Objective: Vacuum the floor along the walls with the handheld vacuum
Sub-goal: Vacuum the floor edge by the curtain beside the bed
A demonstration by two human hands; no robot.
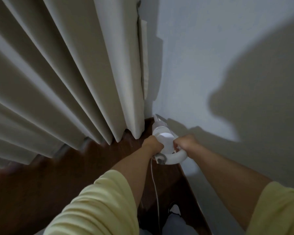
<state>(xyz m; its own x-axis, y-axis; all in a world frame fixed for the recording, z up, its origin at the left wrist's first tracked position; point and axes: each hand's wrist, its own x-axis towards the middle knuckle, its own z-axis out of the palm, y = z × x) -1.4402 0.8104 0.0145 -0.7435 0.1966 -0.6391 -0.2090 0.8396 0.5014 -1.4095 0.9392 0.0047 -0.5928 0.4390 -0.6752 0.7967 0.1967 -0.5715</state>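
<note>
Head view looks down into a room corner where a white handheld vacuum sits low between both hands, its nozzle pointing away from the person into the angle where the dark wooden floor meets the pale wall. Whether the nozzle tip touches the floor cannot be told. The left hand grips the vacuum's left side near the rear of its round body, fingers curled round it. The right hand holds the curved white handle on the right side, fingers wrapped over it. The two hands lie close together, with only the vacuum's body between them. A thin white cord runs from the rear of the vacuum back toward the person, between the forearms. Both arms wear pale yellow sleeves. Beige pleated curtains hang to the left, their hems just beside the vacuum. Shadows of the arms fall on the wall at right.
</note>
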